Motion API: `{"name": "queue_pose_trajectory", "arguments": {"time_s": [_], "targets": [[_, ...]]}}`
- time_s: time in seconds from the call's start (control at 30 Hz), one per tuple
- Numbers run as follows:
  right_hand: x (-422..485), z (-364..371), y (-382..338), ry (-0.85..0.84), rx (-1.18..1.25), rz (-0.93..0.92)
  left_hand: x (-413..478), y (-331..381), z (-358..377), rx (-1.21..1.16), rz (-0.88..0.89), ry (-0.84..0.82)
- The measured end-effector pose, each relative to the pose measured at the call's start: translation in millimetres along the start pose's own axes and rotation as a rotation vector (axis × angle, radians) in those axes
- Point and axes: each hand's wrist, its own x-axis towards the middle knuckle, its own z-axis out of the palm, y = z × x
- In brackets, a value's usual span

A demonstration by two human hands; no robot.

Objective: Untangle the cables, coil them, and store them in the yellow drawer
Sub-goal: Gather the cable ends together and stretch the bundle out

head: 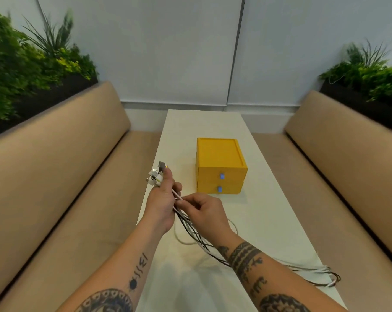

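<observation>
My left hand (162, 202) grips a bundle of white and black cables (197, 238) near their plug ends (157, 175), which stick up above my thumb. My right hand (205, 210) pinches the cable strands just right of the left hand. The cables run down under my right forearm and trail across the white table (269, 212) to its right front edge, where they loop (325, 274). The yellow drawer unit (219, 165) stands on the table beyond my hands, with two stacked drawers, both closed, each with a small blue knob.
Tan cushioned benches (62, 176) run along both sides of the narrow table. Planters with green foliage (21, 64) sit behind each backrest. A white panelled wall closes the far end.
</observation>
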Motion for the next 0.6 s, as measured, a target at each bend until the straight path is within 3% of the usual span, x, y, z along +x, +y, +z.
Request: {"name": "queue_pose_trajectory", "arguments": {"time_s": [0.27,0.47,0.6], "targets": [[3.2,-52.1,39.2,-0.24,-0.473,-0.109,5.4,40.4,4.3,-0.185,-0.005,0.013],[9.4,-125.0,82.7,-0.177,-0.762,0.034,7.8,49.1,-7.0,-0.123,0.027,0.078],[8.7,-160.5,91.5,-0.124,-0.932,0.026,11.2,47.7,-16.2,-0.14,0.04,0.152]]}}
